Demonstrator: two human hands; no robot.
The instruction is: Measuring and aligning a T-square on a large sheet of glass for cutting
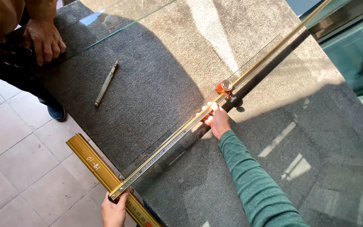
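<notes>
Running a cutter head [225, 87] along a long brass rule [177, 136], the right hand [217, 120] is seen on the grey carpeted table [156, 80], with its fingers pinched on the rule just below the orange-and-metal head. The sleeve behind it is green. A clear glass sheet [274, 138] lies flat on the carpet under the rule, its edge traceable only faintly. At the near end, the left hand [115, 210] is closed on the rule's crossbar [106, 176], a yellow bar held against the table's edge; the thumb and fingers are wrapped about it.

The step in hand is judged to be the scoring stroke, with the head standing about midway along the rule. For the next move, steady pressure would be called for from the right hand, while the crossbar is kept tight to the edge so the line is not skewed.

Further up the table, a slim metal hand cutter [106, 83] lies loose on the carpet, well apart from the rule. A second pane [118, 19] rests at the far corner, and another person's hand [45, 40] is laid near its edge. A dark shoe [56, 112] is seen on the tiled floor [17, 168].
</notes>
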